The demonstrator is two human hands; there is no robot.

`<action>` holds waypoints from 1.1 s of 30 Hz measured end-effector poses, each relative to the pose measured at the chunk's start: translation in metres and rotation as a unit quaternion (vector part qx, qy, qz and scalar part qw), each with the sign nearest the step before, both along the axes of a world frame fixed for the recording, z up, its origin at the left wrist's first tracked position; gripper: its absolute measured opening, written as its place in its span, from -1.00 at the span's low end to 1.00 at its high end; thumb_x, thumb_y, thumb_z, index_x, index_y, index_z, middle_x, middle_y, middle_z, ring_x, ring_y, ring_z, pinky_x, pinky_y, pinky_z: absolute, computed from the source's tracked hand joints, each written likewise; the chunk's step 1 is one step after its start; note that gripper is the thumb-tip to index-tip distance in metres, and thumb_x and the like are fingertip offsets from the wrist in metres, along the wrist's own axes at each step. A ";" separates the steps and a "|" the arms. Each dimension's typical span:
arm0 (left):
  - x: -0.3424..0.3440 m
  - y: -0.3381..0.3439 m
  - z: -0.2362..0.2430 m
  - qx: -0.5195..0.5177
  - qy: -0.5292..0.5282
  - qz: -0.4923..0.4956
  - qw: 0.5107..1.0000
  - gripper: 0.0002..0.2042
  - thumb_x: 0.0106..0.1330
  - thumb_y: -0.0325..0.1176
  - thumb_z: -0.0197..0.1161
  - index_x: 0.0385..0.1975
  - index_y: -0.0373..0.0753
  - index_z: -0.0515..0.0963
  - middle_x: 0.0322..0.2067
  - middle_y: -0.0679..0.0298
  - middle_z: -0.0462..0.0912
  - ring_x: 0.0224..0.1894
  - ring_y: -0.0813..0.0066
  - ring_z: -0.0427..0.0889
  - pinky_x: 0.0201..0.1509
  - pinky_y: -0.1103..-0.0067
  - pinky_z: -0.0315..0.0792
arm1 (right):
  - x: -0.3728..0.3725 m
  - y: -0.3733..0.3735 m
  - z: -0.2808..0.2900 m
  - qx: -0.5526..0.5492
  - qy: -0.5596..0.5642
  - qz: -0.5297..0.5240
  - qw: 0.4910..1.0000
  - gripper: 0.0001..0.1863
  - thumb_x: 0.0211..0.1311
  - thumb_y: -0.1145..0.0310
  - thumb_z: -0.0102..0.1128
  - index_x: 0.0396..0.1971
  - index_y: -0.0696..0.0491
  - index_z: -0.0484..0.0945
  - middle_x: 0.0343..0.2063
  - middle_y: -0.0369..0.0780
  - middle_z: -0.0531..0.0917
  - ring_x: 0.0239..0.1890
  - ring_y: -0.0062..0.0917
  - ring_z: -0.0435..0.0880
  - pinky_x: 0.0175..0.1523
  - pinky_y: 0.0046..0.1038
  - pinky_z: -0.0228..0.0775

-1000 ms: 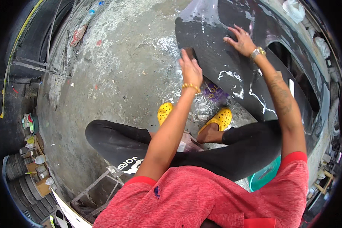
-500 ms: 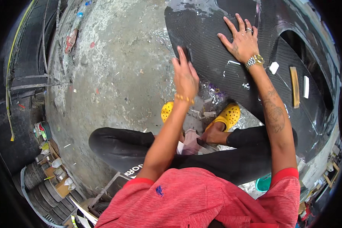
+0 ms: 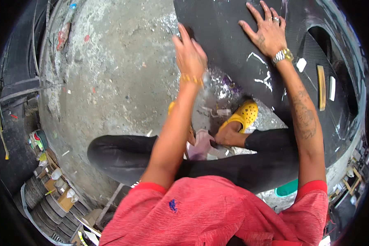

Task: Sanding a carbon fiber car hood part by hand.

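A large black carbon-fibre panel [image 3: 223,47] with a woven pattern and wet, shiny patches lies in front of me and to the right. My left hand [image 3: 190,57], a beaded bracelet at its wrist, is at the panel's left edge. Its fingers are extended side by side against a small dark piece that blends into the panel; its kind cannot be made out. Flat on the panel's upper part rests my right hand [image 3: 270,36], fingers spread and holding nothing, with a ring and a metal watch [image 3: 282,56] on it.
A white block [image 3: 301,64], a wooden strip [image 3: 322,88] and a white bar [image 3: 332,88] lie on the panel near its curved opening. My yellow clog [image 3: 246,115] stands under the near edge. A teal container [image 3: 287,188] sits beside my leg; tyres [image 3: 49,211] are lower left.
My left hand has slid forward and slightly left along the panel's edge. My right hand stays flat on the panel. The whole view has shifted a little.
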State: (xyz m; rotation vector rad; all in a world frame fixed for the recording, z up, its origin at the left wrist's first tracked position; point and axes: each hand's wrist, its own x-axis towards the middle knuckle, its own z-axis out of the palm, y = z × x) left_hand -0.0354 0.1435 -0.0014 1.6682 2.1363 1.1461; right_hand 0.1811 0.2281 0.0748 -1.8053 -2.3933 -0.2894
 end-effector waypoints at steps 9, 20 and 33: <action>-0.114 -0.025 -0.100 0.087 -0.044 0.097 0.990 -0.45 0.26 -0.33 0.30 0.24 -0.47 0.48 -0.18 -0.08 0.77 -0.15 0.12 0.77 0.01 0.37 0.59 | -0.008 0.004 -0.052 0.033 0.050 0.285 0.957 -0.17 0.38 -0.31 0.03 0.52 -0.15 0.23 0.52 -0.19 0.26 0.58 -0.18 0.13 0.57 0.10 -0.14; -0.100 -0.106 -0.093 -0.028 -0.257 0.077 0.963 -0.45 0.32 -0.36 0.32 0.32 -0.36 0.46 -0.39 0.18 0.69 -0.38 0.47 0.64 -0.23 0.50 0.54 | -0.099 -0.040 -0.081 -0.060 -0.143 0.276 0.949 -0.04 0.39 -0.40 -0.11 0.57 -0.05 0.08 0.59 -0.33 0.09 0.64 -0.29 -0.08 0.62 0.14 -0.40; -0.082 -0.098 -0.080 -0.009 -0.310 0.052 0.949 -0.48 0.35 -0.42 0.32 0.33 -0.31 0.45 -0.34 0.21 0.74 -0.35 0.50 0.66 -0.22 0.53 0.54 | -0.070 -0.077 -0.076 -0.068 -0.109 0.264 0.956 -0.10 0.43 -0.30 -0.07 0.57 -0.03 0.08 0.60 -0.33 0.05 0.64 -0.27 -0.11 0.62 0.10 -0.34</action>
